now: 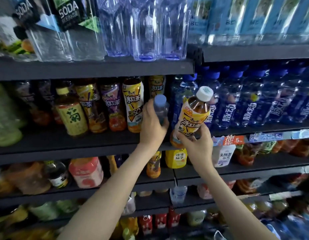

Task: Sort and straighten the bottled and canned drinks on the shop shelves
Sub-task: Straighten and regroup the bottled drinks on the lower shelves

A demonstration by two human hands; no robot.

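Shop drinks aisle: dark shelves (91, 69) crowded with rows of bottled drinks (250, 108) (labels facing out); price tags (234, 139) on the shelf edge just right of the right hand (198, 144).

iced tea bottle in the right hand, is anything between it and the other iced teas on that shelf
Yes. The left hand, gripping a small blue-capped bottle, sits between the iced tea bottle held by the right hand and the iced tea row to its left.

Left hand (153, 123) grips blue-capped bottle (161, 108); right hand (198, 142) holds tilted iced-tea bottle (193, 116).
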